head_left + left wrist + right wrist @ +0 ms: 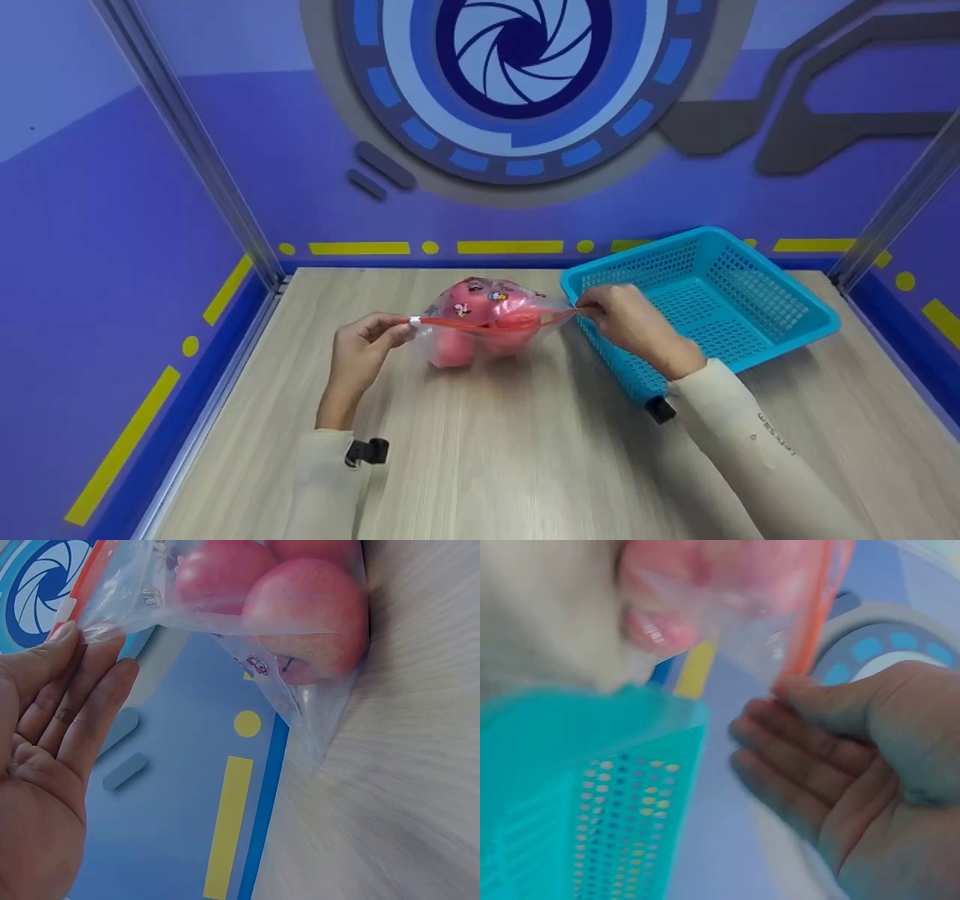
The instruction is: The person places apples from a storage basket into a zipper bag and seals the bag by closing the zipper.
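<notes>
A clear plastic slider bag (487, 289) with small printed cartoon figures and a red zip edge stands on the table. Inside are several red apples (309, 607), one showing its stem in the left wrist view. My left hand (358, 356) pinches the left end of the zip edge between thumb and fingers, right by the white slider (415, 321). At the other end of the edge, my right hand (628, 319) pinches the red corner. The zip edge stretches between both hands, and its two red strips stand slightly apart towards the right.
To the right, a turquoise perforated basket (697, 307) sits on the wood-grain table (480, 457), partly under my right forearm. Blue printed walls (517, 214) close off the back and both sides. A black strap device (367, 452) is on my left wrist.
</notes>
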Available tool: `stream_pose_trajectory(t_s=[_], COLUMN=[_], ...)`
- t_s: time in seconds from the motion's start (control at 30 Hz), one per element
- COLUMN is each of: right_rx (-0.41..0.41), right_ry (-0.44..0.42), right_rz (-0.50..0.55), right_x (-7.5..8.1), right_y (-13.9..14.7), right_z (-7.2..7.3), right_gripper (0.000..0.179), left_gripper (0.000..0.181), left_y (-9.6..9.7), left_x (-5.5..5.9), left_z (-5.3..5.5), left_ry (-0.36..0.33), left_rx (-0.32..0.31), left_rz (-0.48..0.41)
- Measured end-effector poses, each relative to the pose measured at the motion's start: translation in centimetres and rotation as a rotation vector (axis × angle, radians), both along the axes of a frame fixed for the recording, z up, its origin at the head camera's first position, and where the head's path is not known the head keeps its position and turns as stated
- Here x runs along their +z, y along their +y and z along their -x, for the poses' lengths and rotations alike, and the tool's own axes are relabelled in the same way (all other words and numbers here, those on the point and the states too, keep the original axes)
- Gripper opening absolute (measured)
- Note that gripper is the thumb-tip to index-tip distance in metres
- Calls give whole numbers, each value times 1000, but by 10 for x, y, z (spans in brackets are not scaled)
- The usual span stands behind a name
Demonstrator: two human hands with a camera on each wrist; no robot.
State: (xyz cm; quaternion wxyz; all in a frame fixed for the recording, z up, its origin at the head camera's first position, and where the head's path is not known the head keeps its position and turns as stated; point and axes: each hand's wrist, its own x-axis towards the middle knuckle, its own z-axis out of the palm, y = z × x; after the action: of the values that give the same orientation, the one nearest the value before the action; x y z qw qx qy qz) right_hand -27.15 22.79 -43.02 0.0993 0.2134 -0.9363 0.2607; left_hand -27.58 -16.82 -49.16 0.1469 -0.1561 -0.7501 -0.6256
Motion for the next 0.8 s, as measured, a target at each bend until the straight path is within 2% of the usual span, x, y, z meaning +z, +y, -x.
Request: stream_pose_trajectory(t_s=[0.17, 0.33, 0.47, 0.53, 0.7, 0.8], right_rx=[42, 205, 301, 309, 355, 385], right_ry=[122, 209, 220, 225, 183, 163], right_rz=[-24, -56, -24, -28, -49, -9], right_x=[16, 26, 27, 26, 15, 6], right_y=[-20, -52, -79, -93, -128, -141], right_z=[-8, -12, -11, -10, -7, -6], right_gripper=[25, 33, 37, 38, 33, 28], left_gripper=[8, 6, 6, 6, 6, 6], left_y=[3, 6, 11, 13, 15, 15], left_x=[2, 7, 11, 12, 13, 14], left_z=[0, -4, -6, -6, -6, -7], left_ry=[-4, 2, 18, 31, 65, 87], left_rx=[-20, -23, -42, -56, -76, -85], left_rz=[9, 39, 67, 80, 95, 103])
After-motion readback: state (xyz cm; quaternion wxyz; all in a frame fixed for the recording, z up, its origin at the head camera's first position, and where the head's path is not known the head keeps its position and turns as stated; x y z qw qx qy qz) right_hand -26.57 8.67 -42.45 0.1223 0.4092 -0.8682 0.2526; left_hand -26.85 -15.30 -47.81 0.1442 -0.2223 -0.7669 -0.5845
